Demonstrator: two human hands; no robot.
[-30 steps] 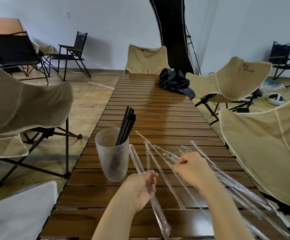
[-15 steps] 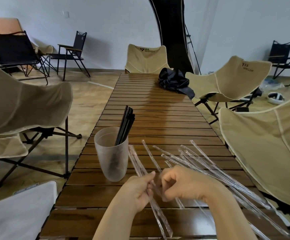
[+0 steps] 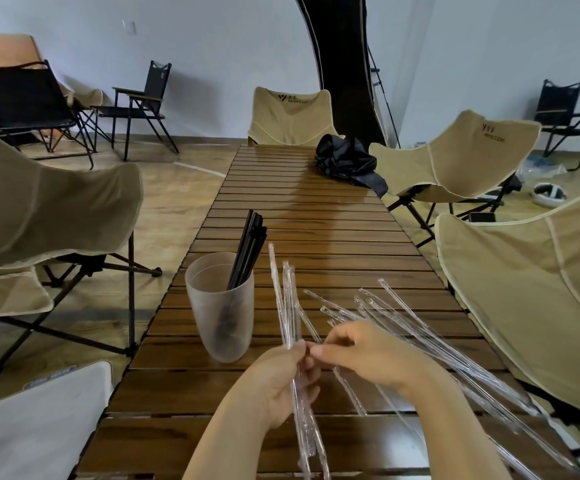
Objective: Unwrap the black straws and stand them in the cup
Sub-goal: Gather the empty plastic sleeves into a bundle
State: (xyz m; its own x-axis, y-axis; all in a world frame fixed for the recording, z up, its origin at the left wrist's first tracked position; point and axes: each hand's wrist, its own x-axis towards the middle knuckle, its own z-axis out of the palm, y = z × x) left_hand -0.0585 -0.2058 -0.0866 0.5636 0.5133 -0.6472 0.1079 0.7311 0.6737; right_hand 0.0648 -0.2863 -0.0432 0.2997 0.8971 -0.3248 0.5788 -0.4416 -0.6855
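— Where do we see the black straws (image 3: 249, 251)?

— They stand together in the frosted cup (image 3: 222, 323), leaning toward its far rim. The cup sits upright near the left edge of the tabletop (image 3: 316, 216), toward the near end.

— And our hands?

— Our left hand (image 3: 279, 384) is curled round a bundle of clear wrappers (image 3: 286, 299) and grips it near the middle. The bundle stands almost upright just beside the cup, apart from it. Our right hand (image 3: 368, 351) has its fingers bent, and its thumb and forefinger pinch the same bundle right beside the left thumb.

— Anything else on the tabletop?

— More loose wrappers (image 3: 420, 327) fan out flat from under our right hand toward the right edge. A crumpled black bag (image 3: 347, 161) lies at the far right corner. Beige folding chairs (image 3: 454, 161) stand along both long edges.
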